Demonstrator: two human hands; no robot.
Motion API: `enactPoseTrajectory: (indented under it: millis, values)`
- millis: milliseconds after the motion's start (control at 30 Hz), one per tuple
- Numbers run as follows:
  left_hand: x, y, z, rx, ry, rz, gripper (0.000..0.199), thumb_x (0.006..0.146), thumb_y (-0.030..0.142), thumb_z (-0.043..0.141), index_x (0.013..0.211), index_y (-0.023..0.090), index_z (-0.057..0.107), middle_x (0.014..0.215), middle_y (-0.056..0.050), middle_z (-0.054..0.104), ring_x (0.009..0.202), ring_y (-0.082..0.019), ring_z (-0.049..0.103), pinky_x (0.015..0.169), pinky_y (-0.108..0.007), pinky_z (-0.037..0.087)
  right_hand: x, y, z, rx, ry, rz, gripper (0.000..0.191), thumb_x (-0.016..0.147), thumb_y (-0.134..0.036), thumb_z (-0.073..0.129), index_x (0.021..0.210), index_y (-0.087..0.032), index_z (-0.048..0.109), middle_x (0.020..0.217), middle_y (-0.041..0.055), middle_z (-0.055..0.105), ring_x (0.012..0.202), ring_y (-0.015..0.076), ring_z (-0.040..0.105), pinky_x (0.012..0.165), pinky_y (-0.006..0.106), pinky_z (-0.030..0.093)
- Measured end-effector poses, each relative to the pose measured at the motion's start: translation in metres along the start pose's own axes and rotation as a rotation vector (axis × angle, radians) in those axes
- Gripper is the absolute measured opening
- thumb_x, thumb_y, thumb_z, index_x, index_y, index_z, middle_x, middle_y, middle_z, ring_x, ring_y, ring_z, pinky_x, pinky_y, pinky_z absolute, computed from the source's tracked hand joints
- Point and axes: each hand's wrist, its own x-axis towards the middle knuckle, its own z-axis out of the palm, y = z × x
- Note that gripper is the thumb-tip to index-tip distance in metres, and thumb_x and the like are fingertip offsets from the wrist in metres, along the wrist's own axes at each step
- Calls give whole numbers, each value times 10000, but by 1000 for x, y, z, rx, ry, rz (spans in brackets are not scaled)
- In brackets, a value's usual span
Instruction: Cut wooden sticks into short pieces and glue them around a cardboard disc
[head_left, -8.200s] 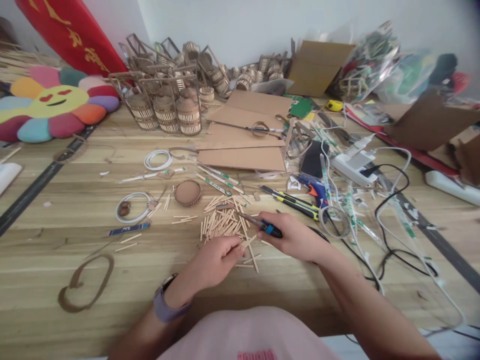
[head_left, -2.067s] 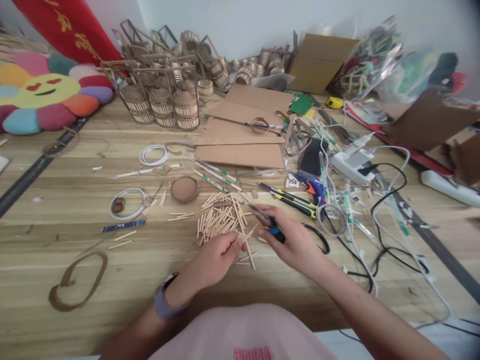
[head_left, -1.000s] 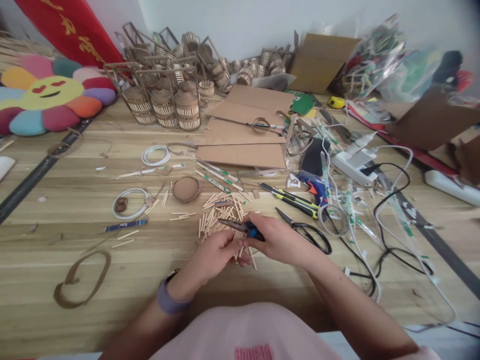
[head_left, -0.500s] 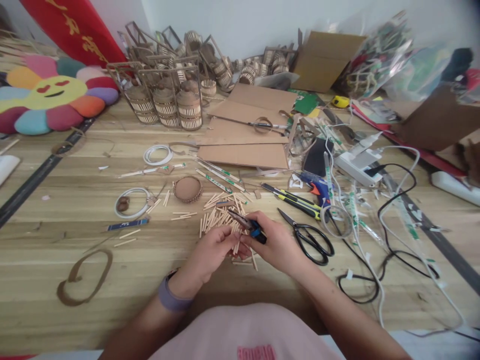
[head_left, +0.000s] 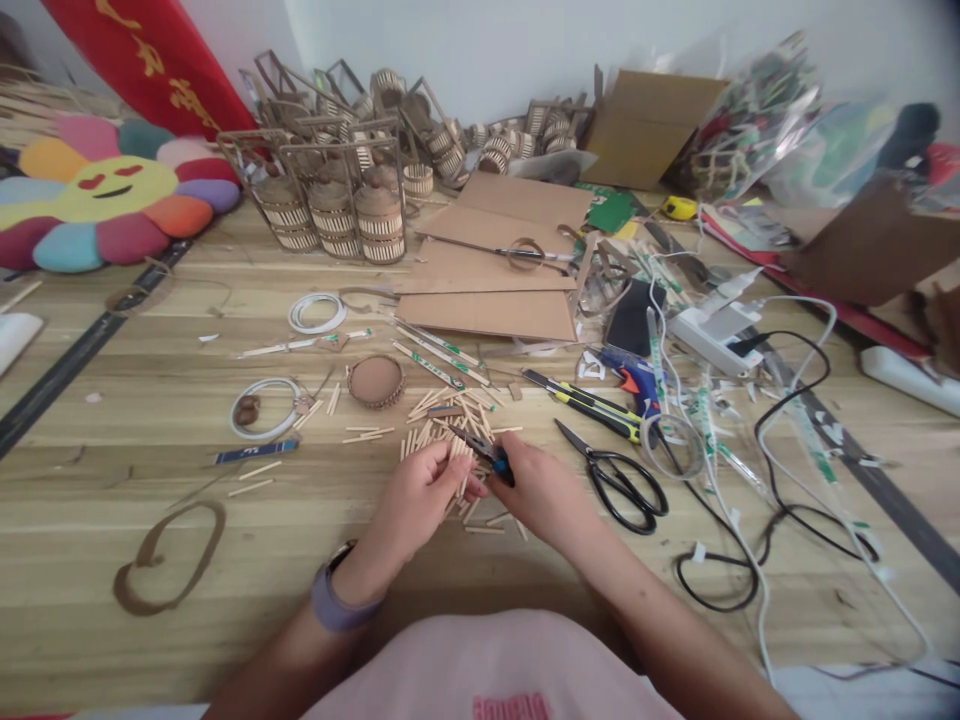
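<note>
Several short wooden sticks are pinched in my left hand (head_left: 426,492), upright between thumb and fingers. My right hand (head_left: 534,487) is closed round the blue and black handles of a pair of pliers (head_left: 480,446), whose jaws point up and left, close beside the held sticks. Under and behind both hands lies a loose pile of short wooden sticks (head_left: 428,431), partly hidden by them. A round brown tray (head_left: 376,382) with a beaded-looking edge sits just beyond the pile, to the left.
Black scissors (head_left: 624,484), yellow-black cutters (head_left: 592,402) and a blue glue gun (head_left: 634,375) lie to the right, among cables around a white power strip (head_left: 718,335). Cardboard sheets (head_left: 487,312) and small lidded baskets (head_left: 380,225) stand farther back. White coils lie left.
Both hands have shifted slightly left. The held sticks now show more upright in my left hand, and the pliers have moved left with my right hand.
</note>
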Motion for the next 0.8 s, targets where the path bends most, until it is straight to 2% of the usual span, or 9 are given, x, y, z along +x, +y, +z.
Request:
enactPoseTrajectory:
  millis: [300, 467, 633, 800]
  values:
    - [0, 0, -1, 56, 4, 37, 305, 850, 480, 538, 742, 197, 573, 709, -18, 717, 716, -197, 690, 645, -256, 508, 0, 7, 3, 10, 54, -27, 175, 805, -153, 576, 978, -173, 561, 869, 97, 723, 774, 226, 661, 607, 250, 354]
    - [-1, -1, -3, 97, 20, 71, 319, 857, 469, 552, 771, 172, 627, 757, -17, 705, 776, -196, 672, 652, -234, 484, 1, 12, 6, 47, 53, -52, 190, 797, -159, 574, 985, -178, 555, 873, 89, 718, 784, 221, 655, 627, 250, 377]
    - [-5, 2, -4, 179, 100, 129, 326, 873, 436, 546, 819, 155, 703, 815, -29, 722, 817, -200, 647, 699, -237, 477, 1, 17, -7, 333, 155, -104, 134, 790, -196, 532, 924, -206, 526, 796, 31, 659, 725, 194, 603, 654, 271, 422]
    - [-7, 6, -2, 211, 192, 201, 225, 852, 328, 577, 864, 182, 747, 965, -53, 755, 963, -241, 661, 850, -289, 490, -3, 11, -23, 681, 204, -139, 75, 787, -252, 555, 821, -217, 498, 709, -23, 557, 630, 141, 514, 615, 258, 425]
